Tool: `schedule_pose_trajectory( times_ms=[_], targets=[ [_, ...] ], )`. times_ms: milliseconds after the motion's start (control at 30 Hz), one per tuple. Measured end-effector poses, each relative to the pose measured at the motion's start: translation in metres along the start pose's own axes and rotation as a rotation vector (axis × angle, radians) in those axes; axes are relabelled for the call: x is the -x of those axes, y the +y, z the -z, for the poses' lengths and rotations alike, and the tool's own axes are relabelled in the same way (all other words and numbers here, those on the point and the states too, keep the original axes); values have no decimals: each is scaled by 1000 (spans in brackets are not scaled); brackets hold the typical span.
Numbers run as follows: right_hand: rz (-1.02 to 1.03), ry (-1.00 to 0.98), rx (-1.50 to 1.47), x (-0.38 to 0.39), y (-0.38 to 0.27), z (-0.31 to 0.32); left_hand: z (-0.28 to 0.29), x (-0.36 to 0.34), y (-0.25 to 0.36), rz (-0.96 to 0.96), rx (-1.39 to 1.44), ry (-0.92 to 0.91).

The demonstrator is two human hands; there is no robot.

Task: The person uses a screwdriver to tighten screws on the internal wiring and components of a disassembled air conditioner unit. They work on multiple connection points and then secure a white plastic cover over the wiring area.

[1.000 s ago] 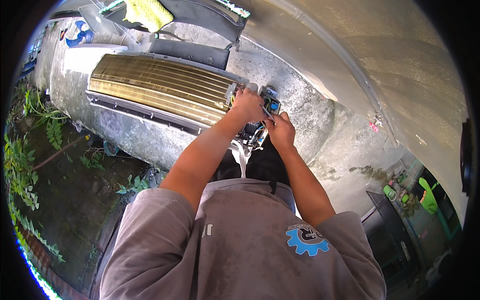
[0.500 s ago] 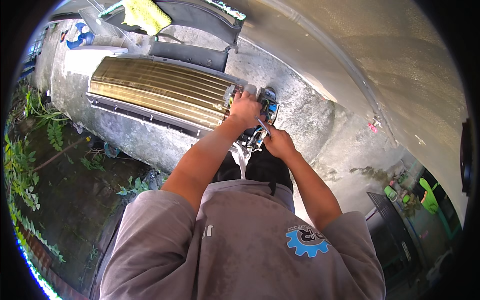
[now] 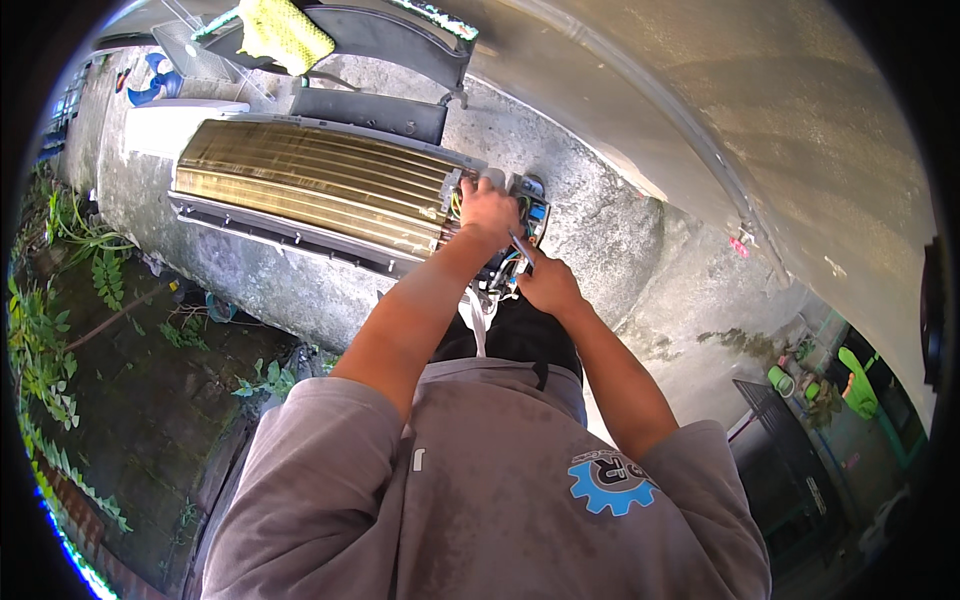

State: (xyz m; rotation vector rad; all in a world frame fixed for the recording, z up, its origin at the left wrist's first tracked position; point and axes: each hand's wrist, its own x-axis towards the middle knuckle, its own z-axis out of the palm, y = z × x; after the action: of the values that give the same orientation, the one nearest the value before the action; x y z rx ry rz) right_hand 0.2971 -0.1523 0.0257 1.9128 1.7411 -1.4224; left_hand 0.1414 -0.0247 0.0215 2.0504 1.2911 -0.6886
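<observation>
In front of me lies an opened air conditioner indoor unit (image 3: 310, 185), its long ribbed coil brownish gold. My left hand (image 3: 488, 212) grips the right end of this unit, fingers curled over the top beside a grey rounded part (image 3: 493, 177). Coloured wires (image 3: 455, 205) show next to those fingers. My right hand (image 3: 548, 284) is closed around a slim tool, seemingly a screwdriver (image 3: 522, 244), which slants up and left toward the unit's electrical end (image 3: 538, 212). Its tip is hidden among the parts near my left hand.
Beyond the unit stands a dark chair (image 3: 390, 45) with a yellow cloth (image 3: 283, 35) over it. A white panel (image 3: 165, 127) and a blue fan blade (image 3: 153, 82) lie at the far left. Plants (image 3: 50, 370) border the concrete on the left; a wall (image 3: 760, 130) rises on the right.
The whole view has shifted slightly, so the unit and chair appear a little further left. Both hands keep their places at the unit's right end, and the tool stays in my right hand.
</observation>
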Motion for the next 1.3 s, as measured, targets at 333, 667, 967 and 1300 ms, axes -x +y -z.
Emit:
schedule_pose_trajectory(
  times_ms=[333, 667, 967, 1300],
  targets=[
    [-314, -304, -656, -24, -36, 15, 12, 9, -7, -67, 9, -39],
    [-153, -76, -370, 5, -23, -3, 6, 3, -4, -47, 21, -32],
    [-257, -254, -755, -17, -33, -1, 12, 8, -8, -90, -34, -75],
    [-157, -262, -627, -4, -27, 38, 48, 57, -103, -230, 350, 688]
  ],
)
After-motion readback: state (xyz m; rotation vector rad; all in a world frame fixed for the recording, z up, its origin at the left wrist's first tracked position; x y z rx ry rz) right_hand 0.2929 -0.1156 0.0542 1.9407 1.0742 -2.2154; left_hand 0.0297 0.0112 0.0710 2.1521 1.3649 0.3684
